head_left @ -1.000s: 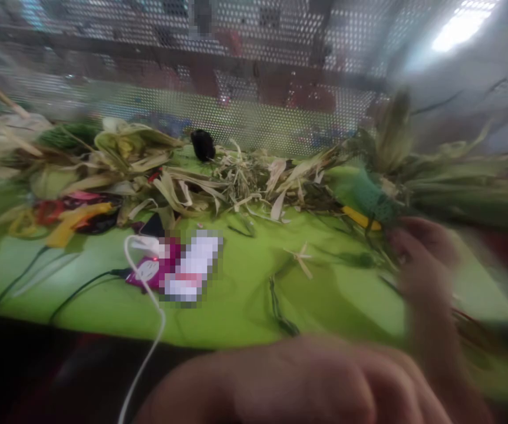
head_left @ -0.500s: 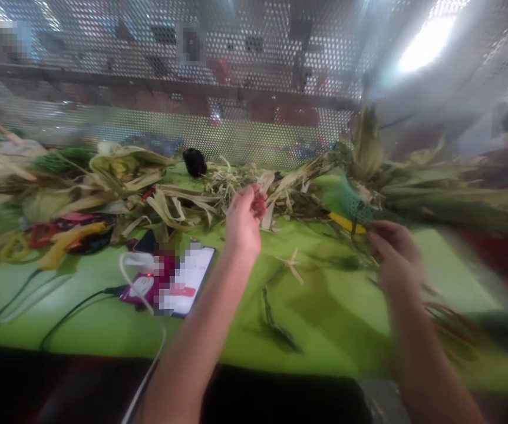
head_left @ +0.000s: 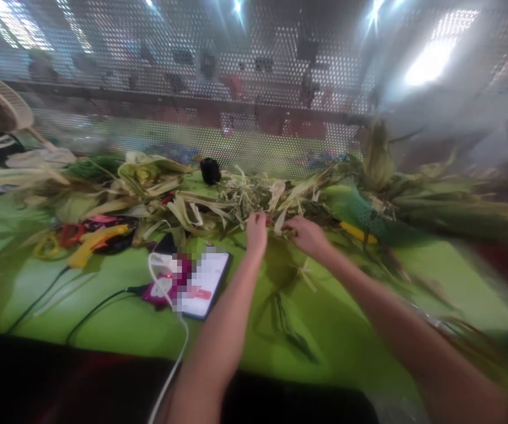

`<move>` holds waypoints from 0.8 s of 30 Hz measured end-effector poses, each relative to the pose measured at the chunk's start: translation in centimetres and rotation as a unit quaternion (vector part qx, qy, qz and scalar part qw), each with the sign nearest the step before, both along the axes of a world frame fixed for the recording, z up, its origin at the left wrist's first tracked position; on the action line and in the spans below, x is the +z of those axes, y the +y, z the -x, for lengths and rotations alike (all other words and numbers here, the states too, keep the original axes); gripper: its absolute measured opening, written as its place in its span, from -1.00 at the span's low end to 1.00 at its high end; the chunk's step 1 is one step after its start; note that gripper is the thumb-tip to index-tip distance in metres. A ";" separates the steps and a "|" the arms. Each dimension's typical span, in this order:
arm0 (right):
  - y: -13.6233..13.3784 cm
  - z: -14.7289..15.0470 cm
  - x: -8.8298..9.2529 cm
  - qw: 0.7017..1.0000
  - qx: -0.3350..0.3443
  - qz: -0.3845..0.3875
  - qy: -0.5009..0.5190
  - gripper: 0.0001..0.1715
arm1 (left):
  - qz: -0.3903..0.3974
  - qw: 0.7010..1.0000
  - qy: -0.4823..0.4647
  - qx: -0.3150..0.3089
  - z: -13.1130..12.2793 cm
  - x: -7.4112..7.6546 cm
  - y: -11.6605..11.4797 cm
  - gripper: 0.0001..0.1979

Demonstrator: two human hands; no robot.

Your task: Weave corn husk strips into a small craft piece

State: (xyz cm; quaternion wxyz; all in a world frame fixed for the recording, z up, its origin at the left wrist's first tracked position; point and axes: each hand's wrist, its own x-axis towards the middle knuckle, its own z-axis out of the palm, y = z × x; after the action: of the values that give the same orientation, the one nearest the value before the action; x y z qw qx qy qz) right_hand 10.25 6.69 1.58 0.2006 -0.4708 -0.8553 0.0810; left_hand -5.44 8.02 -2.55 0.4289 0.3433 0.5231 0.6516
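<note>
My left hand (head_left: 257, 232) is at the front edge of a heap of dry corn husks (head_left: 187, 213), its fingers curled together. Just to its right, my right hand (head_left: 309, 234) has thumb and fingers pinched beside a pale husk strip (head_left: 279, 222). What either hand holds, if anything, is too blurred to make out. A small gap separates the two hands. Below them on the green table (head_left: 346, 335) lie a star-shaped pale husk piece (head_left: 306, 274) and a dark green stem (head_left: 296, 335).
A phone (head_left: 205, 288) lies beside a purple power strip (head_left: 159, 288) with cables. Further left are a yellow glue gun (head_left: 97, 244) and scissors (head_left: 72, 234). A black object (head_left: 210, 171) stands behind the husks. Green mesh (head_left: 364, 209) and leaves are on the right. Perforated metal (head_left: 254, 135) forms the back.
My right hand has moved left from beside the green mesh to close by my left hand. My left hand has lowered slightly. The whole view has shifted a little.
</note>
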 end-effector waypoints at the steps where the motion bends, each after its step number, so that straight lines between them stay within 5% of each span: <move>1: 0.6 0.8 -0.5 0.999 -0.006 -0.010 -0.038 -0.60 | 0.001 1.000 -0.008 -0.002 0.0 -0.1 0.1 -0.87; 5: 1.6 1.8 -1.6 0.996 -0.033 -0.023 -0.078 -0.77 | 0.008 0.999 -0.033 -0.008 0.0 -0.1 0.2 -0.89; 9: 0.5 0.3 -0.6 0.995 -0.025 -0.076 0.068 -0.81 | 0.015 0.998 0.060 -0.015 0.2 0.2 -0.1 -0.81; 12: -1.4 -1.2 0.5 0.979 -0.018 -0.124 0.160 -0.82 | 0.035 0.986 0.113 -0.113 -0.2 1.1 -0.9 -0.62; 16: -3.5 -2.4 0.9 0.976 0.011 -0.155 0.156 -0.79 | 0.036 0.966 0.046 -0.250 -1.6 3.0 -2.6 -0.52; 24: -3.7 -3.2 0.9 0.967 0.053 -0.130 0.215 -0.80 | -0.031 0.969 -0.011 -0.244 -2.4 4.6 -3.9 -0.69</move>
State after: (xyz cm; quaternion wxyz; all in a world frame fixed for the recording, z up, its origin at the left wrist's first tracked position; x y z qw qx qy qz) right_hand 13.40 2.95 2.49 0.4344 -0.3664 -0.8190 0.0791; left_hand -3.00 4.12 2.01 0.5699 0.4666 0.3987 0.5465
